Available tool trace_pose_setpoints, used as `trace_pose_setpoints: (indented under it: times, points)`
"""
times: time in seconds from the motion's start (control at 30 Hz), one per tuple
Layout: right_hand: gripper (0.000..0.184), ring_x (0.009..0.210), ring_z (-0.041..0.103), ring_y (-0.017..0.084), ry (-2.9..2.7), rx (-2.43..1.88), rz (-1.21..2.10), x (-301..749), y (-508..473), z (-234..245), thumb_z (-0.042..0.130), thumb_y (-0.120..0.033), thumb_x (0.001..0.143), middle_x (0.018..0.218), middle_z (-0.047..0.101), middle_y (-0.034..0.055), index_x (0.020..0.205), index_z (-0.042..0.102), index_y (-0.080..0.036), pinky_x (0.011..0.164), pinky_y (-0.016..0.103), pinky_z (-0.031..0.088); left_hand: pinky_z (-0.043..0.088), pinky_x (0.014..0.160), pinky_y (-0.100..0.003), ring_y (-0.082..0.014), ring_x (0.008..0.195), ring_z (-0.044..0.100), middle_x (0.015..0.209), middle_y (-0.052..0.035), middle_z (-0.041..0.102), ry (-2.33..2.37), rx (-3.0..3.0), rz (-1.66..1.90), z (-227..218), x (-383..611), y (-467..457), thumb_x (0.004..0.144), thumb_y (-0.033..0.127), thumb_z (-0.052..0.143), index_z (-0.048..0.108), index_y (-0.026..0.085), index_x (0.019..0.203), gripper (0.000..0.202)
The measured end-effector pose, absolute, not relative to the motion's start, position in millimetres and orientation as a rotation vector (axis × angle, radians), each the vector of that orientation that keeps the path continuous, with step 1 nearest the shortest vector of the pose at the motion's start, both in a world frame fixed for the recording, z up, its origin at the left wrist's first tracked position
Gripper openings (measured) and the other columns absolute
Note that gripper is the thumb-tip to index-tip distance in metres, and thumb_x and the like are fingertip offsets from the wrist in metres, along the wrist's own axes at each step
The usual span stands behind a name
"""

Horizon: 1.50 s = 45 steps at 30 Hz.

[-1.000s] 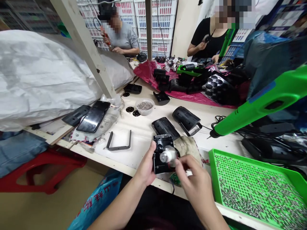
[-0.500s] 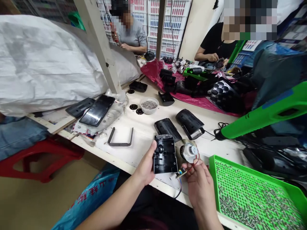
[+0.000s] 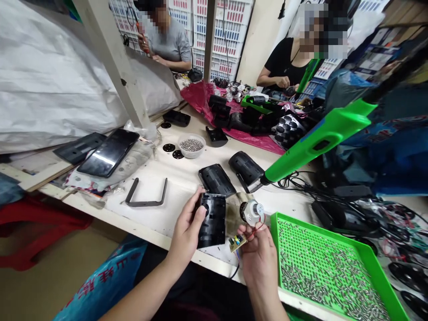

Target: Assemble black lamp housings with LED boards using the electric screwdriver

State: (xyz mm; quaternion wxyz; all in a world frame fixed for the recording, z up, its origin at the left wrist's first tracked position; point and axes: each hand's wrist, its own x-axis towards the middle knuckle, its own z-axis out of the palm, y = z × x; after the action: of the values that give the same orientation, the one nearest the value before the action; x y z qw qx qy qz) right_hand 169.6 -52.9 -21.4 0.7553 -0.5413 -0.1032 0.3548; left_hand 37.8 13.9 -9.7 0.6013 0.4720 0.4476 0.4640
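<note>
My left hand point(image 3: 189, 223) is closed round a black plastic housing half point(image 3: 213, 223), its hollow inside turned up and the thumb over its left edge. Between the fingertips of my right hand point(image 3: 259, 249) is a small silver motor point(image 3: 253, 211) with a black disc on its left side. Red wires run from the motor to a little circuit board point(image 3: 237, 243) hanging by the same fingers. Motor and housing are apart. Just behind them on the table lie two black housings point(image 3: 217, 180), one with a bracket point(image 3: 246, 170).
A green tray of screws point(image 3: 329, 263) stands at right. Above the table hangs a green electric screwdriver point(image 3: 314, 142). A bowl of small metal parts point(image 3: 191, 146), a U-shaped bracket point(image 3: 147, 203) and a phone point(image 3: 109, 152) lie leftward. Two people sit across the table.
The view has shifted right. My left hand has turned the housing, with its thumb now over the edge. The circuit board has swung to show its component face. The screwdriver hangs nearer the bracketed housing.
</note>
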Motion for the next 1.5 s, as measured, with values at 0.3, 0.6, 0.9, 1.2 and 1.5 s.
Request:
trace_pose_setpoints:
  times: [0.3, 0.6, 0.9, 1.2, 1.5]
  points:
    - [0.009, 0.064, 0.058, 0.01, -0.924, -1.329, 0.347, 170.1, -72.9, -6.2, 0.062, -0.02, 0.083, 0.068, 0.061, -0.0008, 0.075, 0.06, -0.019, 0.062, 0.022, 0.047, 0.05, 0.082, -0.027, -0.0167, 0.09, 0.063, 0.108, -0.004, 0.067, 0.997, 1.584, 1.107, 30.7, 20.4, -3.7, 0.088, 0.031, 0.059, 0.061, 0.027, 0.119, 0.031]
    - [0.011, 0.08, 0.058, 0.013, -1.749, -1.262, -0.352, 169.1, -67.4, 5.7, 0.056, -0.005, 0.086, 0.085, 0.062, 0.0088, 0.095, 0.061, -0.011, 0.069, 0.023, 0.048, 0.052, 0.073, -0.023, -0.0145, 0.083, 0.064, 0.091, -0.0023, 0.069, 0.853, 0.944, 0.839, 26.6, 13.8, -10.2, 0.082, 0.036, 0.067, 0.065, 0.02, 0.096, 0.021]
    - [0.012, 0.076, 0.062, 0.012, -1.61, -1.343, -0.181, 165.9, -67.8, 5.4, 0.058, -0.012, 0.087, 0.084, 0.062, 0.0044, 0.097, 0.058, -0.017, 0.067, 0.022, 0.051, 0.05, 0.069, -0.023, -0.0131, 0.075, 0.061, 0.085, -0.0037, 0.069, 0.835, 0.931, 0.844, 23.0, 17.1, -16.1, 0.074, 0.033, 0.077, 0.062, 0.016, 0.092, 0.029]
    - [0.036, 0.102, 0.06, 0.022, -1.284, -1.355, 0.166, 157.9, -78.3, -25.3, 0.047, -0.032, 0.092, 0.111, 0.061, 0.0102, 0.127, 0.047, -0.021, 0.086, 0.038, 0.047, 0.055, 0.071, -0.018, -0.0112, 0.074, 0.067, 0.081, -0.002, 0.071, 0.823, 0.477, 0.983, 27.5, 20.5, -12.2, 0.074, 0.022, 0.077, 0.068, 0.015, 0.088, 0.018]
    - [0.039, 0.103, 0.056, 0.024, -1.331, -1.437, 0.142, 145.5, -83.4, -40.4, 0.056, -0.041, 0.087, 0.112, 0.059, 0.0113, 0.12, 0.052, -0.019, 0.086, 0.039, 0.044, 0.058, 0.066, -0.015, -0.0113, 0.069, 0.071, 0.077, -0.0072, 0.073, 0.862, 0.026, 1.077, 40.9, 21.5, -2.6, 0.086, 0.002, 0.057, 0.07, 0.007, 0.082, 0.015]
